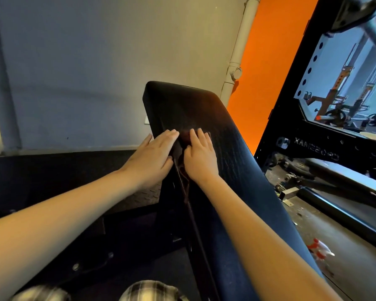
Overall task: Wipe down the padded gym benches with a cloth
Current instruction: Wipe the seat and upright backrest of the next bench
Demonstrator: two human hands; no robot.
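We've got both hands on the bench, approx. midway along its pad, w/ the cloth between and under them. The right hand lies palm-down on the cloth, fingers straight and close together. It presses rather than grips, which suits wiping, since a flat palm spreads the load over the fabric. The left hand is flat and unclenched too, laid against the pad's left edge w/ its fingertips reaching onto the top. It holds nothing. We judge it's there to steady us and hem in the cloth's loose side.

A narrow strip of the cloth hangs down the pad's left flank, just near of the hands. It's dark red on black in dim light, so we can't trace its outline w/ any certainty; most of it prob. sits under the right palm.

The pad is long and narrow w/ rounded far corners. Its black cover is vinyl-like, finely grained and creased, w/ a dull sheen toward the far end. That surface should let the cloth glide, esp. w/ even pressure.

Far behind it are a grey wall, a white pipe and an orange wall. To the right stands a black rack w/ a mirror.
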